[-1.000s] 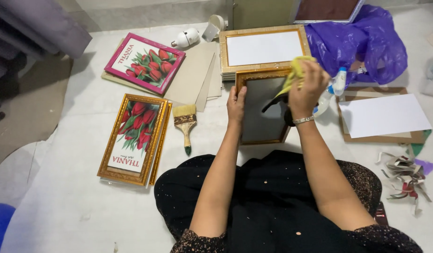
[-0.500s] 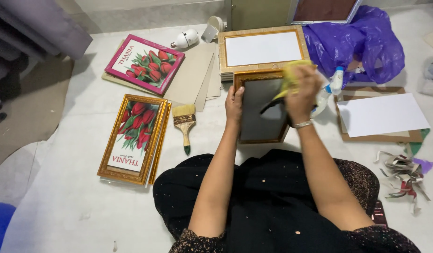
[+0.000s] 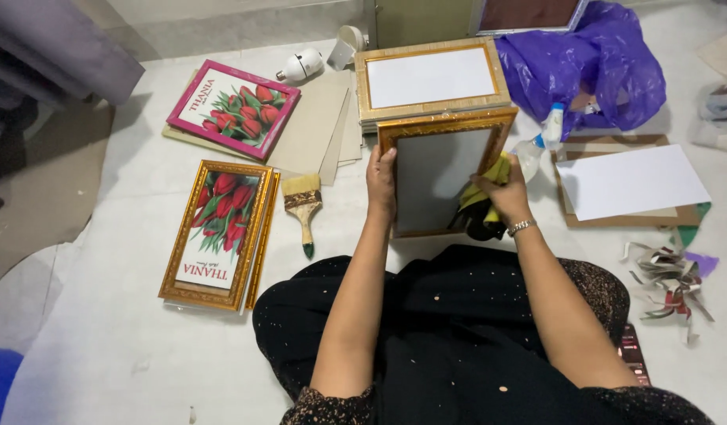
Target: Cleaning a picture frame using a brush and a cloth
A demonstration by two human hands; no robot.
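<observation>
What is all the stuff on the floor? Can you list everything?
held frame: 1, gold, glass front, centre
cloth: 1, yellow, on the glass
stacked frames: a pile, gold, white insert on top, behind the held frame
tulip frames: 2, gold, stacked at left
pink frame: 1, tulip picture, top left
boards: several, beige, under and beside the pink frame
brush: 1, wooden handle, left of centre
bulb: 1, white, top
spray bottle: 1, clear, blue and white top, right
bag: 1, purple, top right
white sheet: 1, on brown board, right
scraps: a heap, far right
left hand: grips the frame's left edge
right hand: presses the cloth
</observation>
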